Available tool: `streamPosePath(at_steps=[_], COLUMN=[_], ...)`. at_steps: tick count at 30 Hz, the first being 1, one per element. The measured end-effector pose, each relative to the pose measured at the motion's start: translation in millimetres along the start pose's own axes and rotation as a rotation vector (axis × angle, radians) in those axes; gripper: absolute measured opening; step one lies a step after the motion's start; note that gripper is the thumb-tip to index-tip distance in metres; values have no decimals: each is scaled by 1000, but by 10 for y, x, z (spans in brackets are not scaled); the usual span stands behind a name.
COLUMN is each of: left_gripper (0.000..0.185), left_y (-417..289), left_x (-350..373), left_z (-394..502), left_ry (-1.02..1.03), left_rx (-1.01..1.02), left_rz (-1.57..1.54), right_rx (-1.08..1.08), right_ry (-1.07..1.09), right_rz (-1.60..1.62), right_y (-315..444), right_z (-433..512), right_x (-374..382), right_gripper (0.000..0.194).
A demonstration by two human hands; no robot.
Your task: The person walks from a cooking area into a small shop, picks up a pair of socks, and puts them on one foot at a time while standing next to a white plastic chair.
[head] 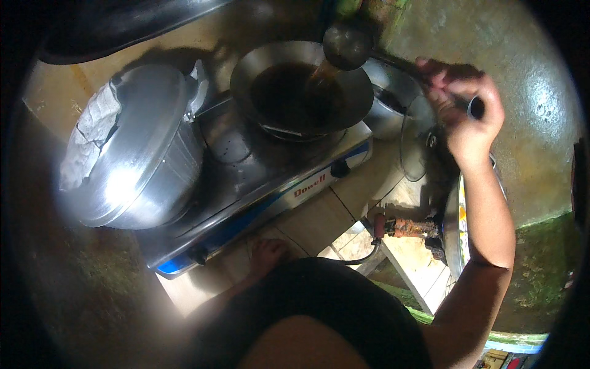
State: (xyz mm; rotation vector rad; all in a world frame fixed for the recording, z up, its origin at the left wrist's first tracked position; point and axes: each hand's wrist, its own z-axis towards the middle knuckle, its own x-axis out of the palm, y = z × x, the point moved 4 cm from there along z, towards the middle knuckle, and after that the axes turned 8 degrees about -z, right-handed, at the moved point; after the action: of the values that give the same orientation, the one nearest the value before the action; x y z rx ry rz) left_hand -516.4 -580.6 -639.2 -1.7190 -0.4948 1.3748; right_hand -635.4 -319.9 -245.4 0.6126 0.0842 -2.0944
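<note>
My right hand (465,101) grips the handle of a metal ladle (348,44) and holds it tipped above a wok (244,76). A stream of brown liquid (322,74) runs from the ladle's bowl into the wok. Dark brown liquid (281,97) fills the lower part of the wok, which sits on the right burner of a Dowell gas stove (276,184). On the tiled counter (313,226) in front of the stove rests my left hand (269,252). Shadow blurs its fingers, and my body partly hides that arm.
A large lidded aluminium pot (170,184) with a grey cloth (94,129) on it covers the stove's left side. Right of the wok are a metal pot (385,115) and a glass lid (412,161). A gas regulator (410,228) and hose (364,259) lie near the counter edge.
</note>
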Motion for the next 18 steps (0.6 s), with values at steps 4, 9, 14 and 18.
streamPosePath(at_steps=[4,9,14,18], left_gripper=[21,22,23,25], left_y=[99,158,149,340], left_x=[80,130,149,182], left_z=[-42,-104,-36,-24], left_ry=[-12,-46,-45,80], left_rx=[204,262,286,457], left_rz=[206,330,238,273], right_rx=[-181,-404,-192,-114], right_ry=[245,320,24,-250], right_rz=[-218,-215,-232,-250], right_y=[287,568,569,467], right_z=[-137,-333,-473,-654], right_x=[147,359,269,280], right_gripper=[13,8,14,15])
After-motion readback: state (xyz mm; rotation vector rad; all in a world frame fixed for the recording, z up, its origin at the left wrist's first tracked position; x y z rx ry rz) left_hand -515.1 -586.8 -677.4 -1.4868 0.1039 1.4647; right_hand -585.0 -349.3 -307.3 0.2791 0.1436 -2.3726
